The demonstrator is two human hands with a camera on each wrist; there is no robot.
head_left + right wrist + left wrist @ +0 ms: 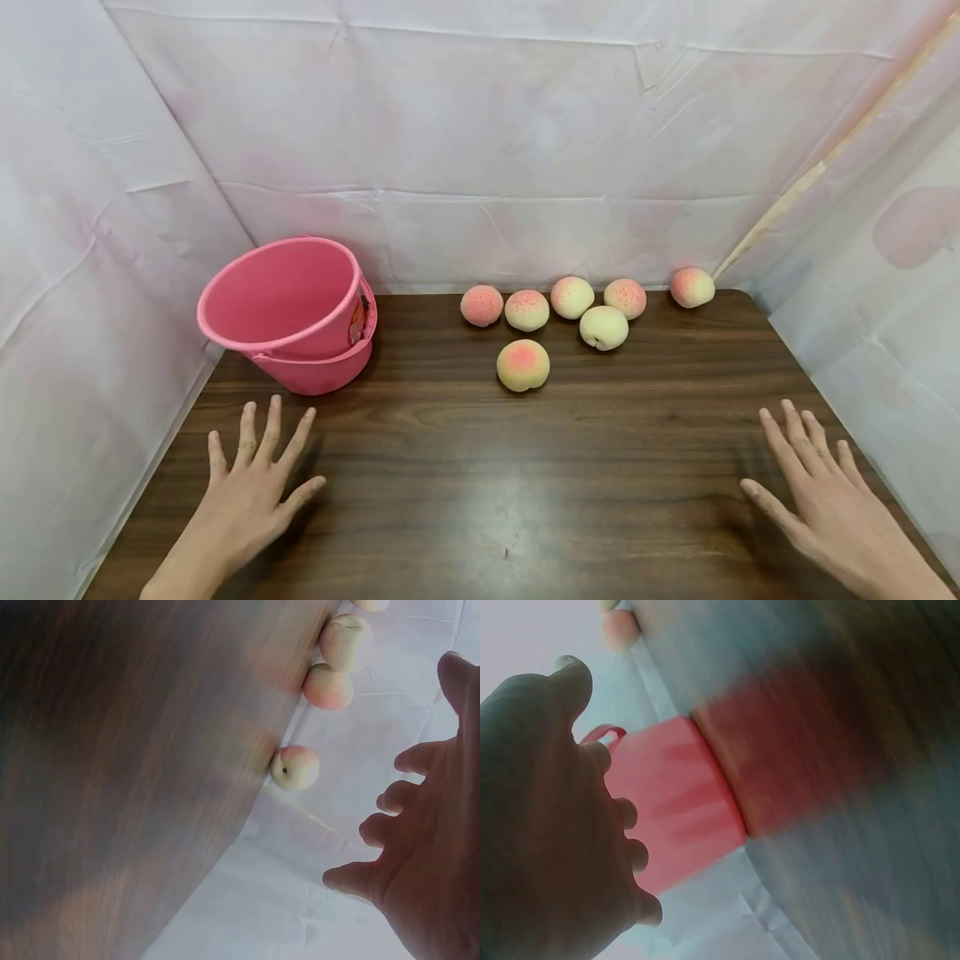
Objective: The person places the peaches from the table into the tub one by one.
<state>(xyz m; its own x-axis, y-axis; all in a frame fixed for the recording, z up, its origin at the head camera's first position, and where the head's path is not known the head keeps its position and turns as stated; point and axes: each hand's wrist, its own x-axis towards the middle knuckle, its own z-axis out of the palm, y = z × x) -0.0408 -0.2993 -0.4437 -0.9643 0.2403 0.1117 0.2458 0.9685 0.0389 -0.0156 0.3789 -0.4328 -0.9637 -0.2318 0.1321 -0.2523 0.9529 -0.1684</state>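
Note:
My left hand (pixel 251 496) spreads its fingers, palm down, just in front of a pink bucket (pixel 311 375) and holds nothing. On the right side of the table, my right hand (pixel 825 500) is likewise spread and holds nothing. Several peaches lie toward the back of the table. The front one (pixel 522 365) is yellowish with a pink top, and a pale peach (pixel 603 327) sits behind it to the right. Farthest right is a lone pink and cream peach (pixel 692 287); it shows in the right wrist view as a peach (pixel 295 767) beyond my fingers.
The bucket stands at the back left, its mouth facing up and its handle lowered against the side. A dark wood-grain table (pixel 450 467) carries everything. Pale patterned cloth (pixel 525 125) hangs along the back and both sides, close to the table's edges.

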